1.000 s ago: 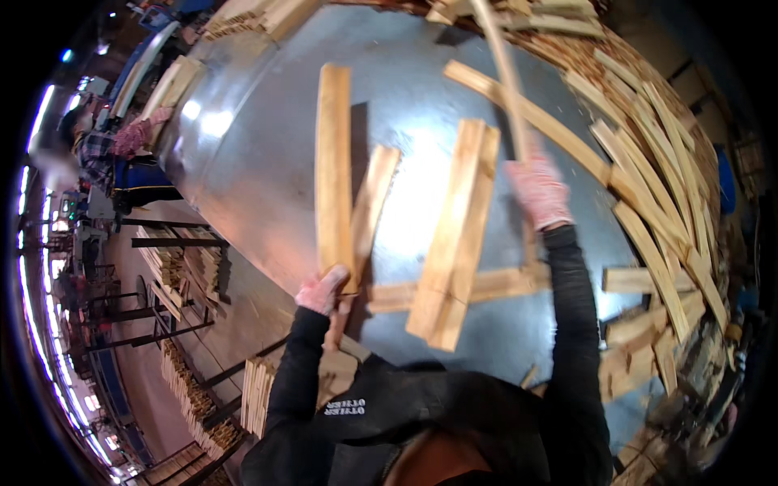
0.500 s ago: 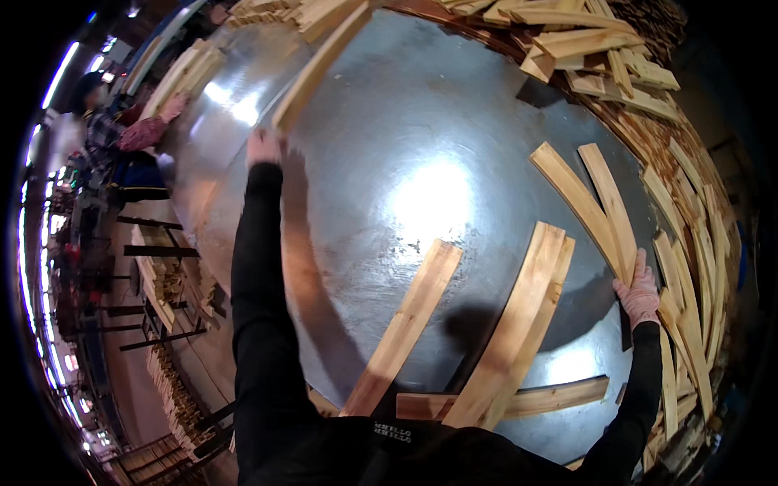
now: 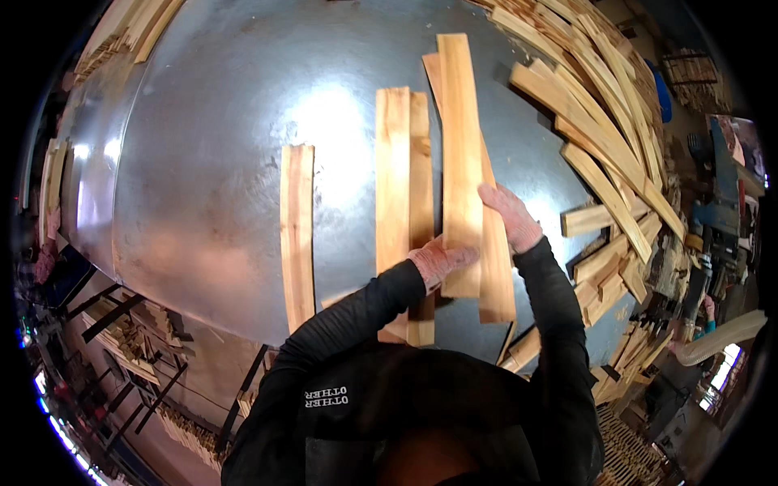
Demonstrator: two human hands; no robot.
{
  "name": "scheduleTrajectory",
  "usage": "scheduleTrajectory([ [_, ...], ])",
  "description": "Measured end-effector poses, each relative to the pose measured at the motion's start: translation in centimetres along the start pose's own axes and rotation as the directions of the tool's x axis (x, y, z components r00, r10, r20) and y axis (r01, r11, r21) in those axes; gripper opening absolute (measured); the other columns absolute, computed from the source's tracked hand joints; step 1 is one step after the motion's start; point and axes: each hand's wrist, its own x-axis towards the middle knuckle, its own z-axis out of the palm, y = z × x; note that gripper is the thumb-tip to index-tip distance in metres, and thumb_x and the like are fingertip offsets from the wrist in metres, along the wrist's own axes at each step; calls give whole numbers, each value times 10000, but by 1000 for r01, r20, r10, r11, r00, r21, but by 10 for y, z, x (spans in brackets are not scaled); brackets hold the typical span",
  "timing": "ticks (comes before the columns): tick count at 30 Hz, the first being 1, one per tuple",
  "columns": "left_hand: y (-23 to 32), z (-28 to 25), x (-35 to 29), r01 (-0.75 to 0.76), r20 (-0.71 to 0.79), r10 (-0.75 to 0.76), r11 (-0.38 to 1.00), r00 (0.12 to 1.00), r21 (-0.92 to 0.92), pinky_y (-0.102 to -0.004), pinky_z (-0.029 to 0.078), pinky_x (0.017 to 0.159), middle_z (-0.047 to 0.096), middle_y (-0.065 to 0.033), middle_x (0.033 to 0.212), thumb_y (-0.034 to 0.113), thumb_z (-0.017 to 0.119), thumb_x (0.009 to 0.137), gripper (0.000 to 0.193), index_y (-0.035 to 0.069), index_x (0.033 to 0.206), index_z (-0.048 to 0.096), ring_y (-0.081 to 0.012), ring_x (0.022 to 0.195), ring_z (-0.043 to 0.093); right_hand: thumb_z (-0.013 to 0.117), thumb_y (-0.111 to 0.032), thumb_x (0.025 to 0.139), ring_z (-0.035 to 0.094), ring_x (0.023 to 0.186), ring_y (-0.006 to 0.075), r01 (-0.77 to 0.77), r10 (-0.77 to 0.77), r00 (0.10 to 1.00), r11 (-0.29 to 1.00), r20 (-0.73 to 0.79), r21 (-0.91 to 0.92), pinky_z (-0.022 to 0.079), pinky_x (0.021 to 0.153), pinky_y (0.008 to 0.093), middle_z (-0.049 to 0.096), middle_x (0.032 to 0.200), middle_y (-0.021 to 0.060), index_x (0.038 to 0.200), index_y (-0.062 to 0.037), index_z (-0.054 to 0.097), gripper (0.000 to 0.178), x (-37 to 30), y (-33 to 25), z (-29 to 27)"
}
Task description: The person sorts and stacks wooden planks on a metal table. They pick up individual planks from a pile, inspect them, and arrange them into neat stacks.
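A pale wooden board (image 3: 460,146) lies lengthwise in front of me, on top of a second board (image 3: 496,283) that shows along its right edge and near end. My left hand (image 3: 444,261), in a pinkish glove, is closed over the upper board near its near end. Also gloved, my right hand (image 3: 512,217) grips the boards from the right side, its thumb up against the upper board's edge. Just left lie two more boards, a wider one (image 3: 392,170) partly over a narrower one (image 3: 421,186). Farther left a single board (image 3: 297,235) rests apart.
All this is on a shiny metal table (image 3: 219,162). Along its right side lies a loose heap of boards (image 3: 608,138). More boards (image 3: 130,32) are stacked at the far left. A person's gloved hand (image 3: 50,243) shows at the left rim, and racks of wood (image 3: 121,340) stand below.
My left hand has come from the far left table, leaving the strip there, to the boards before me. My right hand has brought the right-hand boards inward. The view has turned right.
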Motion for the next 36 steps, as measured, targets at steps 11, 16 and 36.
scheduleTrajectory([
  [11, 95, -31, -68, 70, 6, -711, 61, 703, -996, -438, 587, 727, 656, -193, 995, 92, 629, 853, 371, -41, 1192, 560, -316, 835, 675, 577, -558, 860, 591, 1144, 368, -831, 752, 556, 503, 353, 237, 445, 972, 396, 633, 1201, 222, 1348, -51, 501, 708, -5, -55, -41],
  [16, 109, -36, -117, -393, -155, -506, -407, 849, -825, -462, 606, 664, 638, -209, 1034, 255, 621, 924, 460, -4, 1288, 511, -344, 819, 681, 611, -498, 854, 582, 1163, 366, -842, 803, 540, 521, 254, 143, 441, 983, 390, 638, 1194, 221, 1447, -55, 383, 775, -35, -58, 8],
  [36, -96, -493, -325, 992, -979, -197, -100, 57, 78, -465, 538, 717, 682, -188, 888, 478, 633, 831, 522, 97, 1186, 590, -357, 824, 667, 623, -325, 843, 589, 1123, 389, -895, 839, 445, 419, 314, 150, 473, 969, 439, 595, 1248, 222, 1490, -126, 329, 739, -7, -73, 13],
])
